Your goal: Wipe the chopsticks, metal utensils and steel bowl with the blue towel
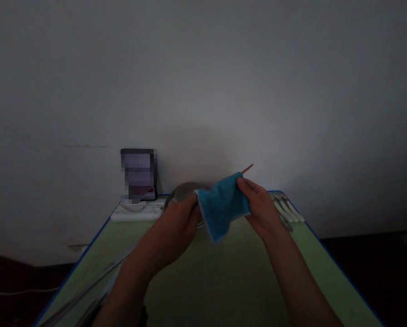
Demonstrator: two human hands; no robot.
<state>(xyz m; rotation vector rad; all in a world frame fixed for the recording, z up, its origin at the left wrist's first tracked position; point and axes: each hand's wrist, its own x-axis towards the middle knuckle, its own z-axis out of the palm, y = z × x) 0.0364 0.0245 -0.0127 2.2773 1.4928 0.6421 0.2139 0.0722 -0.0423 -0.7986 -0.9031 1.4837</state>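
Blue cloth (222,204), gripped in both hands (183,222) (263,209), stick (248,168) (perhaps wooden) protruding

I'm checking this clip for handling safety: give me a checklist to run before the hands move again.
1. Left hand gripping the blue cloth: ok.
2. Right hand gripping the cloth: ok.
3. Thin stick visible along its length: not ok; only one end pokes out.
4. Which hand steadies the stick: cannot tell; cloth hides it.
5. Round grey object in full view: not ok; left hand partly covers it.
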